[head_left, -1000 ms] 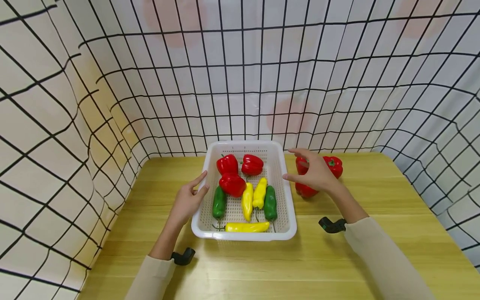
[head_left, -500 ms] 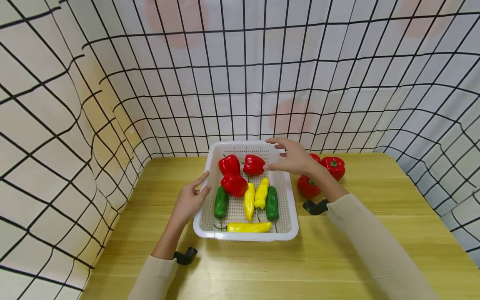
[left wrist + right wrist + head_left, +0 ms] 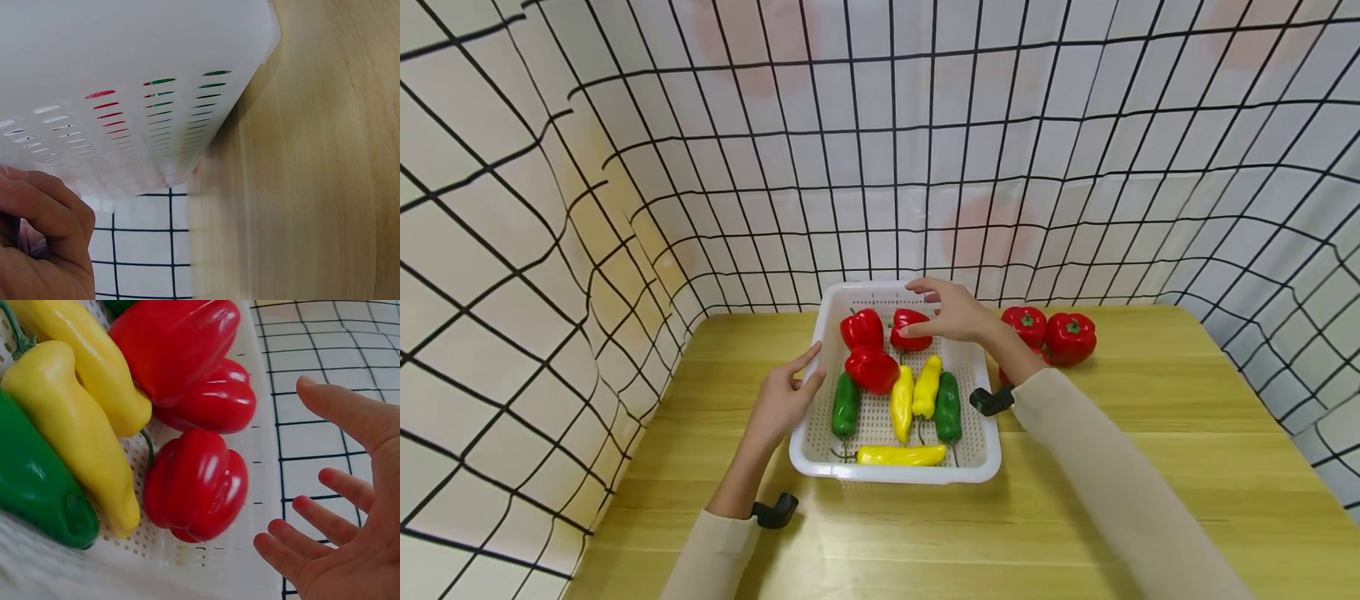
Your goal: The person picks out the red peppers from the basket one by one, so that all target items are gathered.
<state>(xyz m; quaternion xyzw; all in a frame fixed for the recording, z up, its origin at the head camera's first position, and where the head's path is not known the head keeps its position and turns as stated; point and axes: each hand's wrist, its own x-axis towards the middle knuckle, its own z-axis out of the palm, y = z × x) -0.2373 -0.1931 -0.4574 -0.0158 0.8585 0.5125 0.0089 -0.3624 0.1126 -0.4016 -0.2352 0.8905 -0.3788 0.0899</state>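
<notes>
My left hand (image 3: 778, 404) holds the left rim of a white perforated plastic basket (image 3: 895, 476), its thumb at the edge; in the left wrist view, its fingers are bent beside the basket wall (image 3: 144, 37). Over the basket's back right part hovers my right hand (image 3: 957, 313), fingers spread and holding nothing. Below it lies a red bell pepper (image 3: 197, 484), apart from the fingers in the right wrist view. Two more red bell peppers (image 3: 871, 370) lie at left in the basket, with several yellow peppers (image 3: 901, 455) and two green peppers (image 3: 948, 408).
Right of the basket, several red bell peppers (image 3: 1071, 337) stand together on the wooden table (image 3: 1150, 417); one is partly hidden by my right forearm. A black wire grid (image 3: 917, 183) with white cloth behind it borders the table at the back and sides.
My right hand has moved left from beside the basket's right rim to above the red bell pepper inside. The left hand stays at the rim. The peppers have not moved.
</notes>
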